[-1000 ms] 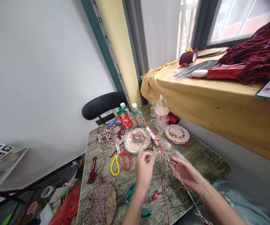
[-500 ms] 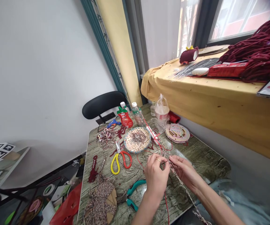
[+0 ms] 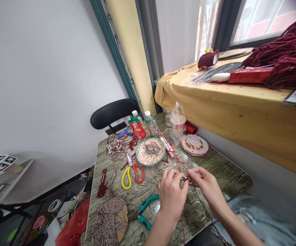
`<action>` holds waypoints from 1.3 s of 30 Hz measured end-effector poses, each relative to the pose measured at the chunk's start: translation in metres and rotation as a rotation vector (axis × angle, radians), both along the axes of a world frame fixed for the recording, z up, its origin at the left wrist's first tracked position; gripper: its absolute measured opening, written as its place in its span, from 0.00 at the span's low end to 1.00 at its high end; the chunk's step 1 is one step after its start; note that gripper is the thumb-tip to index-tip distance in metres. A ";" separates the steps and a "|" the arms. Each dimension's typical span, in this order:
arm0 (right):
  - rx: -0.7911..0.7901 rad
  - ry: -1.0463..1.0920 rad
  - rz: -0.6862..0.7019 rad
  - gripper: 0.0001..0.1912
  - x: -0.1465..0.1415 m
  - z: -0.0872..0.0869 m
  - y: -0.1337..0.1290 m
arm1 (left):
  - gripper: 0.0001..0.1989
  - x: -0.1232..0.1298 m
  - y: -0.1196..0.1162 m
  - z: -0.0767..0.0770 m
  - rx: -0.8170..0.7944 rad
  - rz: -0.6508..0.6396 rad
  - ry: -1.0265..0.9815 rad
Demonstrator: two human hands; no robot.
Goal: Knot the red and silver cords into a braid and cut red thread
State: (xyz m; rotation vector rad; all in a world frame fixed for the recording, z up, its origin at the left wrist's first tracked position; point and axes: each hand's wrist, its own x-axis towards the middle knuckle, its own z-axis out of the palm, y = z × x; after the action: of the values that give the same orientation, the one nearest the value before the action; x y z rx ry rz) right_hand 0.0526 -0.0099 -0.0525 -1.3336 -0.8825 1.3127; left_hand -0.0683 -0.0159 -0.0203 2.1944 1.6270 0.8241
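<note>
Head view: the left hand (image 3: 172,191) and right hand (image 3: 206,181) meet over the wood-grain bench (image 3: 230,174), fingers pinched narrow on a mottled brown-and-white cord (image 3: 181,166), probably to steady its strands. Beside it a thin red cord (image 3: 166,141) runs far-left toward a clear white-capped bottle (image 3: 151,127), perhaps an anchor. Teal-handled pliers (image 3: 144,222) crowd the left forearm; yellow-and-red-handled scissors (image 3: 130,164) lie farther left.
</note>
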 end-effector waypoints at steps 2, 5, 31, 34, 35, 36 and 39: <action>0.031 -0.066 0.004 0.14 0.000 -0.001 0.000 | 0.05 0.000 0.000 0.000 -0.023 0.000 -0.048; 0.020 -0.023 -0.011 0.13 -0.002 0.002 0.000 | 0.04 -0.001 0.003 0.000 -0.067 0.013 -0.200; -0.112 0.226 -0.044 0.14 -0.007 0.005 0.004 | 0.08 -0.165 0.007 -0.046 0.069 1.004 -1.300; -0.109 0.254 -0.034 0.13 -0.007 0.006 0.004 | 0.07 -0.170 0.005 -0.051 -0.047 0.928 -1.294; -0.112 0.263 -0.028 0.12 -0.007 0.006 0.004 | 0.07 -0.166 0.005 -0.052 -0.105 0.878 -1.271; -0.115 0.270 -0.024 0.12 -0.007 0.005 0.004 | 0.08 -0.160 0.005 -0.052 -0.160 0.824 -1.230; -0.121 0.274 -0.033 0.12 -0.006 0.002 0.003 | 0.08 -0.130 0.007 -0.054 -0.261 0.596 -0.979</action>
State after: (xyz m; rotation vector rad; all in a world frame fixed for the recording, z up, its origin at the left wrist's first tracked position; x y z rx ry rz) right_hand 0.0464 -0.0065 -0.0504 -1.2171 -0.5988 1.5002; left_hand -0.1985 -0.0093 -0.0747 0.8247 1.6560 1.4217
